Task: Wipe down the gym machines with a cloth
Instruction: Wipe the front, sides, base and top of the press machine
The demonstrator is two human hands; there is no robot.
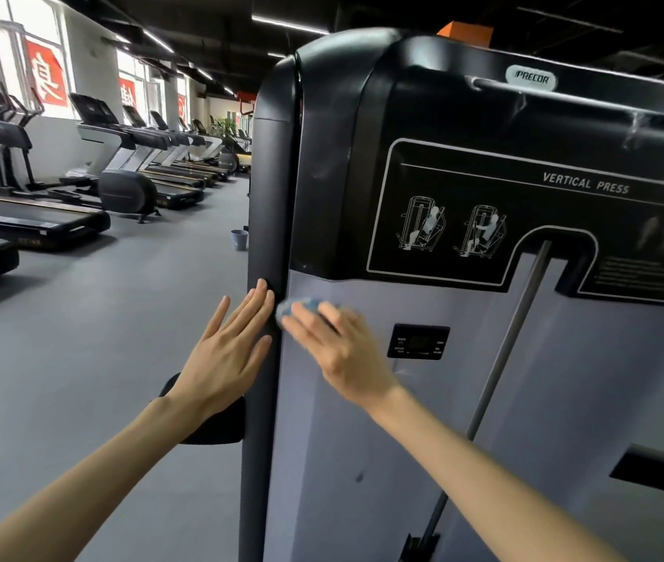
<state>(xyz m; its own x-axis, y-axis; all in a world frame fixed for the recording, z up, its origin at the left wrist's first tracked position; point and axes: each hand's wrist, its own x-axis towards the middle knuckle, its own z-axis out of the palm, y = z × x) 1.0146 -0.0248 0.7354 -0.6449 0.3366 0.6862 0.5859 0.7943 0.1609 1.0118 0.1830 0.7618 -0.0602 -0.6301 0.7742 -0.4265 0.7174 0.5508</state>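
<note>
Blue cloth (301,306), black machine post (270,188), lilac-grey machine panel (362,419), grey floor (119,318), red signs (46,77)

A small grey bucket (239,239) stands on the grey floor (119,318). Far left of the bucket, windows (34,18) carry red banners (47,77). High above the bucket, ceiling light strips (289,25) are lit.

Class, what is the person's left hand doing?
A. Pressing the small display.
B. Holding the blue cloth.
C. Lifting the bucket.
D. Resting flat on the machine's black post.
D: the left hand lies flat on the black post; the right hand presses the blue cloth.
</note>
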